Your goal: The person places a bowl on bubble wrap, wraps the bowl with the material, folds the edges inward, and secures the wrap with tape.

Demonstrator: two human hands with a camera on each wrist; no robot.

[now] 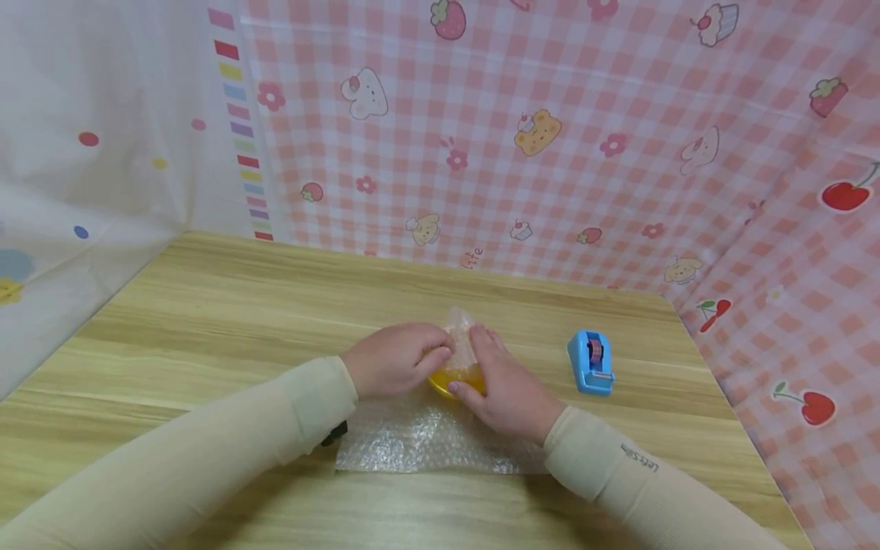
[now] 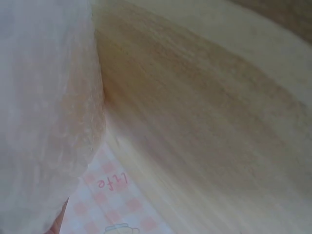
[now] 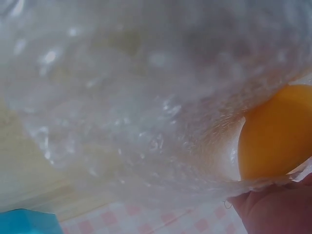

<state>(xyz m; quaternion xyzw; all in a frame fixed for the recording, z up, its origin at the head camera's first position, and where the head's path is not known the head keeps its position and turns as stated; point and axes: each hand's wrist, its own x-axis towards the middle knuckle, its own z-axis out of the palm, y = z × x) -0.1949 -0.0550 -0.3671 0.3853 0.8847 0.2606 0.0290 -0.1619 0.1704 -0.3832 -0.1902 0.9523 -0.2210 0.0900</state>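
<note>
A sheet of clear bubble wrap [image 1: 440, 439] lies under a smooth, rounded yellow bowl-like thing [image 1: 457, 380], its far end folded up over it. My left hand [image 1: 399, 359], fingers curled, pinches the folded wrap on the left side. My right hand [image 1: 509, 386] holds the yellow thing from the right, thumb at its near edge and fingers stretched along the raised wrap. In the right wrist view the yellow surface [image 3: 275, 134] shows inside the wrap beside part of the hand [image 3: 278, 209]. Bubble wrap [image 2: 48, 107] fills the left side of the left wrist view.
A blue tape dispenser [image 1: 593, 365] with a roll of tape stands right of my right hand on the wood-grain table [image 1: 206, 328]. A pink checked cloth [image 1: 481, 153] hangs behind the table and along its right side; a pale cloth [image 1: 89, 183] hangs at the left.
</note>
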